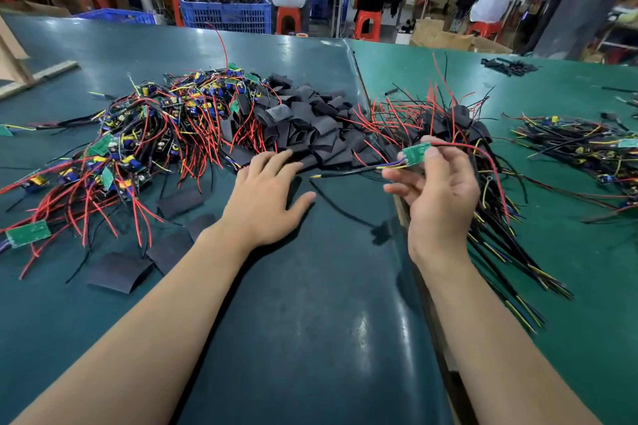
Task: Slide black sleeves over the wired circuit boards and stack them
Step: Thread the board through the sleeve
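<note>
My right hand (438,193) pinches a small green circuit board (416,152) between thumb and fingers, held above the table; its red, black and yellow wires trail off to both sides. My left hand (266,193) lies flat with straight fingers, its fingertips touching the near edge of the pile of black sleeves (310,121). A big heap of bare wired boards (148,134) lies to the left. Behind my right hand sits a stack of sleeved boards (448,121) with wires fanning toward me.
Loose black sleeves (119,271) lie flat near my left forearm. A second bundle of wired boards (587,148) lies far right, with a small sleeve pile (509,66) behind. The green table mat (310,321) has a seam under my right arm. People sit at benches beyond.
</note>
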